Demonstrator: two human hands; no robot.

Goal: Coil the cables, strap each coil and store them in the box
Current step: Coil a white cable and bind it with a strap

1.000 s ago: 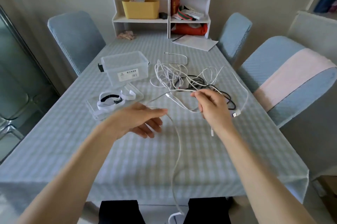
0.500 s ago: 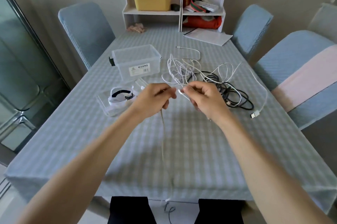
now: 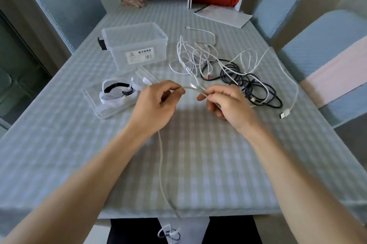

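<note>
Here we hold one white cable point(image 3: 161, 164) between both hands, above the middle of the table point(image 3: 59, 154). Our left hand point(image 3: 156, 106) has its fingers curled in, thumb and forefinger pinching the cable where it arches up. Our right hand point(image 3: 228, 104) is curled too, pinching the same cable just beside the left, with a short bowed stretch of it spanning the gap between the two. From under the left hand the cable drops down, runs toward us over the cloth, goes off the near table edge and ends in a small loop between our legs.

Beyond the right hand lies the heap of loose cables: a white tangle point(image 3: 194, 55) and, touching it on the right, a black cable point(image 3: 252, 82) in rough loops. A white plug point(image 3: 285, 114) lies at the heap's near right end.

The clear box point(image 3: 135, 45) stands open beyond the left hand, well apart from it. Its lid point(image 3: 107, 108) lies just nearer to us, holding white and black straps point(image 3: 117, 90).
</note>
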